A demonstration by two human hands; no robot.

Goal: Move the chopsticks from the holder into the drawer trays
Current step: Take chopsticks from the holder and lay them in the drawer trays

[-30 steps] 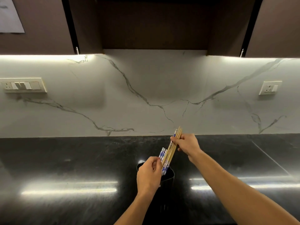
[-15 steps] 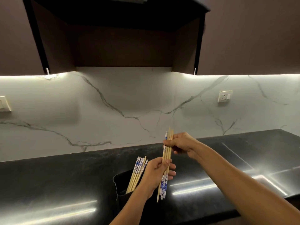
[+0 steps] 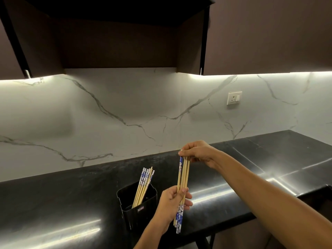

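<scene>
while the remaining chopsticks point(image 3: 143, 184) are left leaning in the black holder point(image 3: 139, 212) on the dark desk point(image 3: 62, 198), the lifted bundle point(image 3: 183, 175) is held nearly upright in the air just right of the holder and clear of it, where a second ago its lower ends were still inside. its lower part is gripped by the left hand point(image 3: 170, 203), and its top ends are pinched by the right hand point(image 3: 197, 153), above which the tips protruded earlier.
</scene>
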